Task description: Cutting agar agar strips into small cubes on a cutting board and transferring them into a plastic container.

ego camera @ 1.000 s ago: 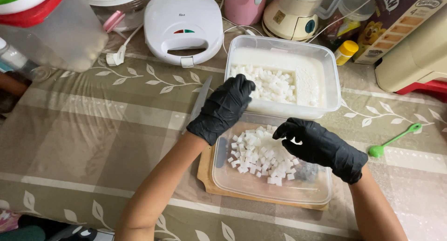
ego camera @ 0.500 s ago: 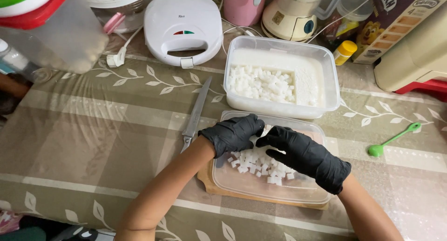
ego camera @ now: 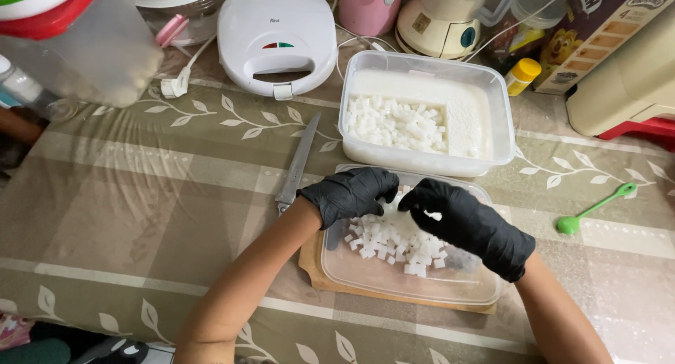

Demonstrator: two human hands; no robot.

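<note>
Two black-gloved hands met over the clear plastic lid [ego camera: 394, 273] that lay on the wooden cutting board [ego camera: 316, 269]. Your left hand [ego camera: 351, 193] came in from the lower left with the forearm bare, wrist bent, knuckles up and fingers curled down toward the far edge of the lid. Your right hand [ego camera: 467, 223] reached in from the lower right, palm down, its fingers bunched and pointing at the left hand, the two sets of fingertips nearly touching.

Neither grip was wide open: both were loosely curled, and whether either one had pinched a cube I cannot tell, since the fingertips were hidden by the gloves themselves.

White cubes [ego camera: 390, 241] lay heaped on the lid, right beneath and just in front of both hands, some partly covered by your fingers. Beyond the hands stood a rectangular plastic container [ego camera: 499, 128] with more white cubes and an uncut white slab inside. A knife [ego camera: 299, 167] lay on the surface just left of your left hand, blade pointing away from you. A green spoon [ego camera: 590, 209] rested well to the right, and a white sandwich maker [ego camera: 275, 37] sat at the far edge.
</note>
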